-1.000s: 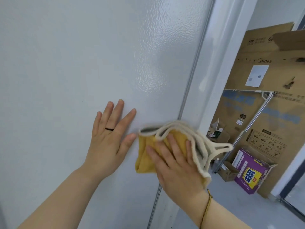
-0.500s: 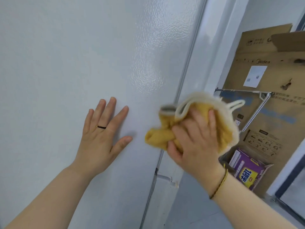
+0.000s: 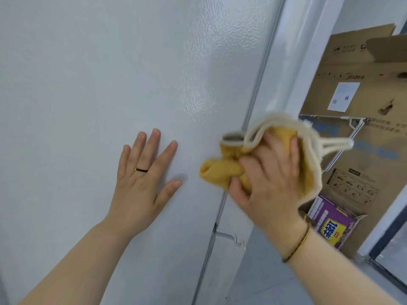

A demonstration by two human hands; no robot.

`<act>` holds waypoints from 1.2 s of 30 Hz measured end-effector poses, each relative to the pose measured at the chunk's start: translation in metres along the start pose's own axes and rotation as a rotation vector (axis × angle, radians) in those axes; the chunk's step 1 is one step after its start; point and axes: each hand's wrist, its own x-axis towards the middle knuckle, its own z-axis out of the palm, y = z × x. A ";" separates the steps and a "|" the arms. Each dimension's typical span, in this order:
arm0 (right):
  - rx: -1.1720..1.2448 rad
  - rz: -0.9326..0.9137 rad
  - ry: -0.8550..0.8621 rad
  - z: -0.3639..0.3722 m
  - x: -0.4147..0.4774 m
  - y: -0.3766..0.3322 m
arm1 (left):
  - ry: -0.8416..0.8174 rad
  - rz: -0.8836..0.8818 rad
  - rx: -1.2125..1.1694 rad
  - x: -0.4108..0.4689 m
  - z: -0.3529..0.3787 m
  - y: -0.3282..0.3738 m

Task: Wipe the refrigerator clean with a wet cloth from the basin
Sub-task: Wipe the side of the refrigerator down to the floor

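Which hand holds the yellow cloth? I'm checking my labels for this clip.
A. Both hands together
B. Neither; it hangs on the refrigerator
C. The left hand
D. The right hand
D: the right hand grips the bunched yellow cloth at the edge of the refrigerator, while the left hand lies flat and empty on the white panel.

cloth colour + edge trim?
Mustard yellow cloth with a cream-white edge trim, bunched in the right hand. Head view.
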 end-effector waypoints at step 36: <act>-0.096 -0.283 -0.305 0.025 -0.008 -0.051 | -0.117 -0.036 0.081 -0.036 -0.017 -0.045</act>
